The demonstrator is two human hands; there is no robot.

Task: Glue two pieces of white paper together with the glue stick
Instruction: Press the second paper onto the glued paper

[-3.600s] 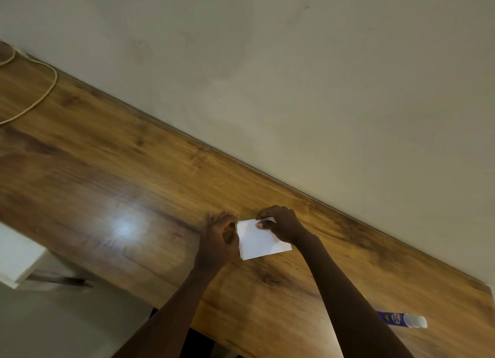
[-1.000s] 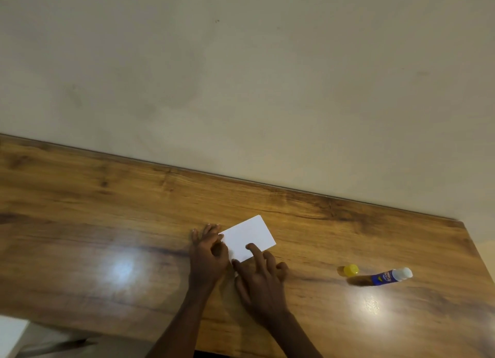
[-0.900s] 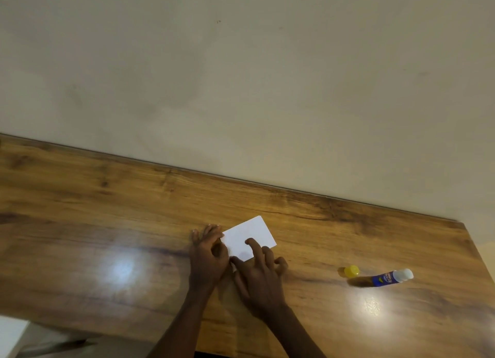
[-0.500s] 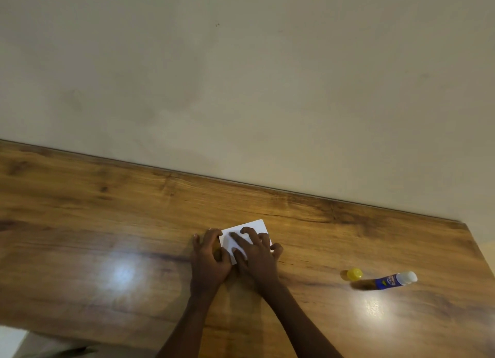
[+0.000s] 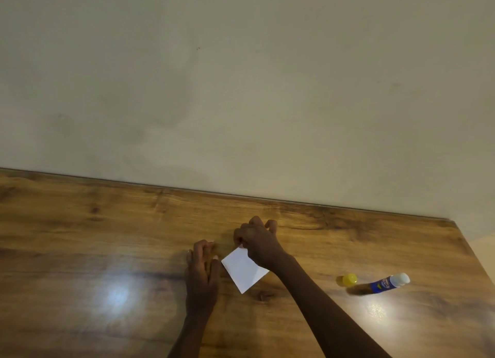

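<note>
- Where the wooden table meets the wall, its far edge runs behind everything else; the table serves as landmark.
- Right hand: near the table's middle, fingers curled and pinched shut on the far corner of the white paper; that corner appears raised off the table.
- Left hand: flat on the table, fingers loosely extended, holding nothing, thumb just beside the paper's left edge.
- White paper: one sheet visible; whether a second lies beneath cannot be told. Judged light, thin, easily creased; best taken at a corner or edge, with a flat palm steadying it.
- Glue stick: lying on its side, toward the table's right end, well apart from the paper.
- Yellow cap: on the table, just left of the glue stick.
</note>
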